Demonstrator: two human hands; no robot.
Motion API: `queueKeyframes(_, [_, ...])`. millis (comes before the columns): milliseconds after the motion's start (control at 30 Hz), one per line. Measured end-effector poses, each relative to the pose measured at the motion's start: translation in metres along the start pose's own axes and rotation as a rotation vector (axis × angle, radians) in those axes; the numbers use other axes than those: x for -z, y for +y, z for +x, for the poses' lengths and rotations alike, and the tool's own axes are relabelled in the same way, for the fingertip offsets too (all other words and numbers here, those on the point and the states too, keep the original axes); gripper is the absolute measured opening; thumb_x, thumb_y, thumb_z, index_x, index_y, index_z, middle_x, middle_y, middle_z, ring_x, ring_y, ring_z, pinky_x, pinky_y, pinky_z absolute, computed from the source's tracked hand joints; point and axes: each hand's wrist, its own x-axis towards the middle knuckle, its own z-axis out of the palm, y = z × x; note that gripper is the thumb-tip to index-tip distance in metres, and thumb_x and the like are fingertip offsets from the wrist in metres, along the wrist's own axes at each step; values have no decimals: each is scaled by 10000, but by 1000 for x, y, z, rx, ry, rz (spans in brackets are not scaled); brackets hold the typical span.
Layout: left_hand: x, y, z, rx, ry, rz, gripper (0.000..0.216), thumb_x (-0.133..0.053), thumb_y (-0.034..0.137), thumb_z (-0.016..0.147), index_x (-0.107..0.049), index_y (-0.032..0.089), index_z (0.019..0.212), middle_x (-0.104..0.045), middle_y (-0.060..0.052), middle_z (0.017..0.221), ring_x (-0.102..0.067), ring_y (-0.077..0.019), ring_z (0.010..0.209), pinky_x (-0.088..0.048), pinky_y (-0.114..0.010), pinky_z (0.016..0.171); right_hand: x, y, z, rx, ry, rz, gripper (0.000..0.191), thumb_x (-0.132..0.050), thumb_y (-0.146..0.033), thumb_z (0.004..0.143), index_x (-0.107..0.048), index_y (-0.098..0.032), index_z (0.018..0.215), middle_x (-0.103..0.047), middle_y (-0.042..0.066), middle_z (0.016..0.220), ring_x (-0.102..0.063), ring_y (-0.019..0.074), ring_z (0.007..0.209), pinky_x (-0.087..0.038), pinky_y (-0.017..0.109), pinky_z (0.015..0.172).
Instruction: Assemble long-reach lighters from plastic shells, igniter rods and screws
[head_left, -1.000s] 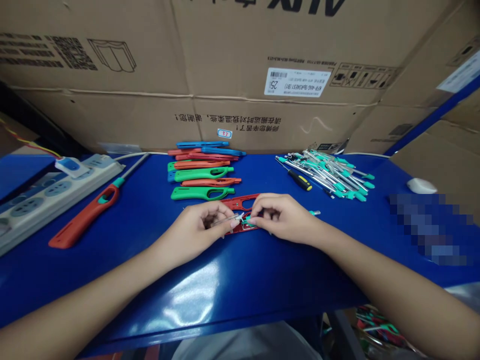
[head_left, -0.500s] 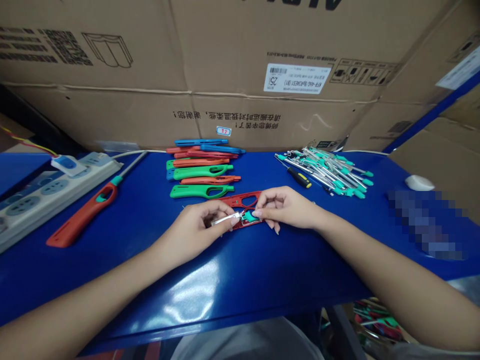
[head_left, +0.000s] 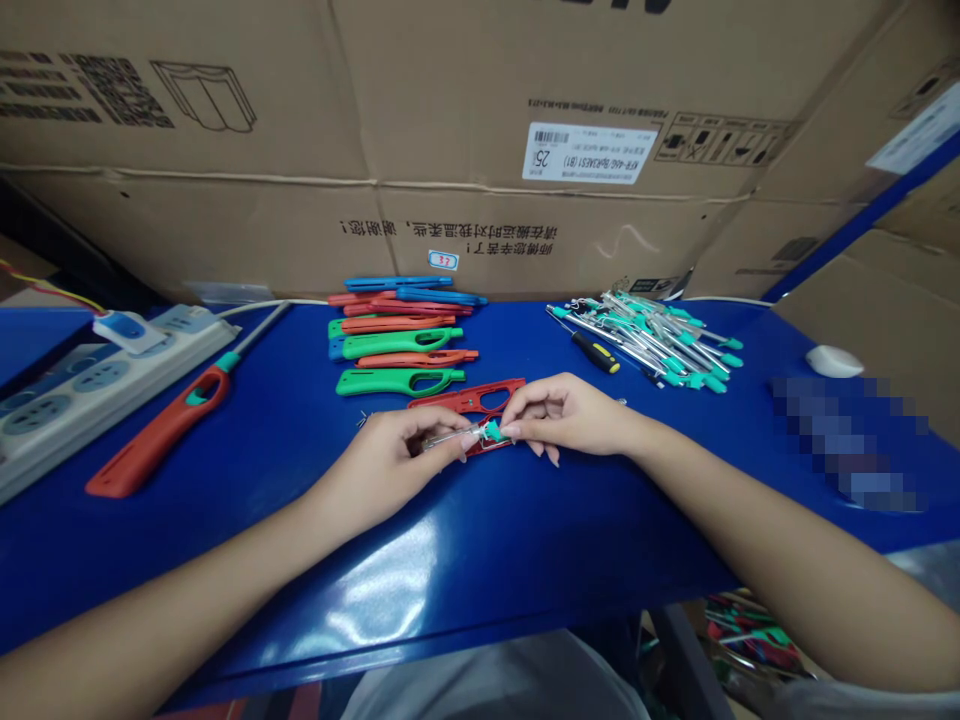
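My left hand pinches a slim clear-and-silver lighter insert between thumb and fingers. At its right end is a green trigger piece, with thin white wire around it. The thumb and index fingertip of my right hand close on that green end. Directly beneath and behind the fingers lies a red lighter casing half, open side up, with an oval trigger loop. Another red casing part shows under the insert, partly covered by both hands.
Green, orange, red and blue lighter handles are stacked behind my hands. To the right lie a heap of metal rods with green triggers and a yellow-black screwdriver. An assembled orange lighter rests beside a power strip. Cardboard stands at the back.
The insert with its green piece has turned slightly between my fingers, and my right fingertips have moved a little left. The whole view has shifted slightly.
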Motion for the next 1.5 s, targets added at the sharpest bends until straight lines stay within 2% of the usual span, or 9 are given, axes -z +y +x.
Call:
queueKeyframes(100, [0,1,-1,0,0,7,364,-658,513,882,-785,204,1027,-770,-30,837,-625,-168,686,-467,-275,633,-2,0,0,-22,38,-61,377,-796,-466,809,-733,-121,947,-627,-30,633,-476,54,408,-368,186,341])
queueKeyframes(167, [-1,1,-1,-2,0,15,360,-659,511,882,-788,206,1026,-773,-27,827,-624,-166,675,-461,-271,620,-3,1,0,-10,52,-78,366,-788,-461,817,-740,-125,956,-628,-29,650,-451,46,413,-335,190,362])
queueKeyframes(367, [-1,1,0,-16,-8,20,330,-668,507,893,-792,226,1013,-781,-11,817,-621,-155,663,-446,-257,604,-6,3,2,100,74,-71,256,-786,-387,815,-749,-144,886,-713,21,774,-617,107,668,-483,236,639])
queueKeyframes(500, [-1,0,0,-25,-3,24,313,-672,501,895,-794,233,1003,-782,-6,811,-608,-149,645,-430,-250,587,-6,3,3,95,52,-75,241,-774,-374,819,-748,-145,891,-726,32,804,-642,129,725,-504,266,714])
queueKeyframes(733, [-2,1,0,-27,-9,34,322,-663,498,898,-797,223,996,-788,-19,829,-626,-161,654,-432,-255,589,-9,-1,2,91,63,-151,214,-737,-352,836,-743,-145,890,-706,24,781,-605,116,688,-467,242,653])
queueKeyframes(933, [-2,0,0,-24,-12,29,321,-665,492,901,-798,217,999,-798,-30,872,-675,-184,715,-469,-266,631,-9,-1,1,93,63,-161,206,-731,-356,840,-734,-154,883,-707,30,804,-610,125,709,-477,251,671])
queueKeyframes(1133, [-4,3,2,-30,-9,23,304,-671,475,898,-812,222,988,-805,-22,858,-676,-180,701,-466,-256,614,-11,1,1,122,81,-203,232,-715,-388,855,-728,-157,874,-687,29,795,-589,127,698,-461,251,647])
queueKeyframes(1500, [-5,-1,2,-74,-14,11,245,-678,423,913,-829,247,993,-816,-5,887,-711,-194,774,-507,-260,679,-13,0,1,130,94,-252,259,-691,-394,868,-733,-139,874,-670,31,756,-541,111,627,-415,242,580])
